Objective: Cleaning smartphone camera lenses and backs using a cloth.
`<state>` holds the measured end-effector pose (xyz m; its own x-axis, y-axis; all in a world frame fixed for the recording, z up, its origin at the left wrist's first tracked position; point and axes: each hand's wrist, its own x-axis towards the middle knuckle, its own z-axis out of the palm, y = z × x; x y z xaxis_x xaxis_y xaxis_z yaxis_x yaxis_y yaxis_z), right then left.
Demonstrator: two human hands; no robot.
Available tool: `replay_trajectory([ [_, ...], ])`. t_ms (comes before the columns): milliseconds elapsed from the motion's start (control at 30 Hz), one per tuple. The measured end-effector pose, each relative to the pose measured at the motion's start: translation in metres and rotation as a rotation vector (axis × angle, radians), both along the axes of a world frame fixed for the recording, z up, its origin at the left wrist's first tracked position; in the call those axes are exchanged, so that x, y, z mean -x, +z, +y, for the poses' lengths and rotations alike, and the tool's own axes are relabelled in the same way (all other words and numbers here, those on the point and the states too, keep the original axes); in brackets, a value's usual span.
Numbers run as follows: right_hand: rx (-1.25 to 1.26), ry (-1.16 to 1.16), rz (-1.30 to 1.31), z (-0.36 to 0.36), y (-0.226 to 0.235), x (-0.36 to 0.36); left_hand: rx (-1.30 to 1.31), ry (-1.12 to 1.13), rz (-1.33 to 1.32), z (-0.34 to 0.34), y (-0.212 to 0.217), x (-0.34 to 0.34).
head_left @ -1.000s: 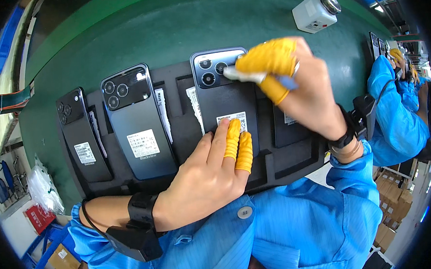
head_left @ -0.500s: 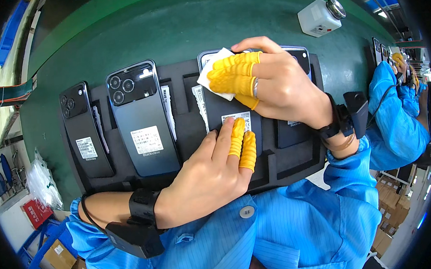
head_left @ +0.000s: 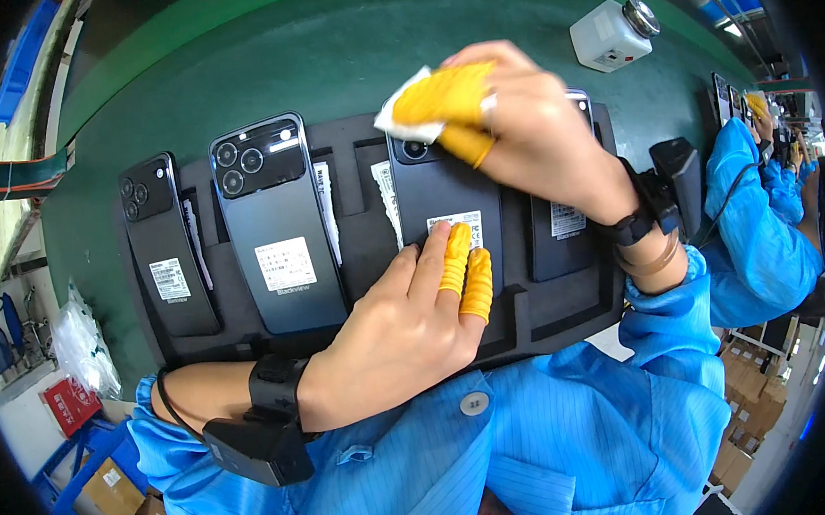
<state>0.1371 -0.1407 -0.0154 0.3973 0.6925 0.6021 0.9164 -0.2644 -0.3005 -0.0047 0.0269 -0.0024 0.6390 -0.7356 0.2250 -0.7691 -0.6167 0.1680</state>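
Note:
A dark smartphone (head_left: 446,185) lies back up in a black foam tray (head_left: 343,131). My left hand (head_left: 393,329) rests on its lower part, fingers stretched out over the white label; two of them wear yellow finger cots. Above the phone's camera end is my right hand (head_left: 539,127), slightly blurred, its fingers in yellow cots closed on a folded white wipe (head_left: 386,119). The wipe covers part of the camera area; whether it touches the glass I cannot tell. To the left lie a blue-grey phone (head_left: 287,213) and a black phone (head_left: 161,240). Another phone (head_left: 550,260) is partly hidden beneath my right forearm.
A white square bottle with a metal top (head_left: 607,36) stands on the green table (head_left: 344,59) at the far right. Clear plastic bags (head_left: 87,348) lie at the left edge, near a red box (head_left: 70,407). A co-worker's blue sleeve (head_left: 751,227) shows at right. Paper strips stick up between the phones.
My right hand has moved the wipe slightly up and left over the camera end, uncovering one lens. My left hand stays on the label. The view has shifted slightly.

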Motion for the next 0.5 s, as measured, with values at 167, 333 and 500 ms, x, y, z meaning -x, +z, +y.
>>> replay_trajectory([
  [167,0.075,0.199,0.063,-0.001,0.006,0.004,0.004,0.020,-0.008,-0.002,-0.002,0.001],
  [333,0.068,0.184,0.062,-0.011,0.004,0.005,0.025,0.003,0.004,0.000,0.000,-0.002],
  [500,0.102,0.188,0.062,-0.024,0.007,0.000,0.030,0.019,0.004,0.000,-0.001,-0.001],
])
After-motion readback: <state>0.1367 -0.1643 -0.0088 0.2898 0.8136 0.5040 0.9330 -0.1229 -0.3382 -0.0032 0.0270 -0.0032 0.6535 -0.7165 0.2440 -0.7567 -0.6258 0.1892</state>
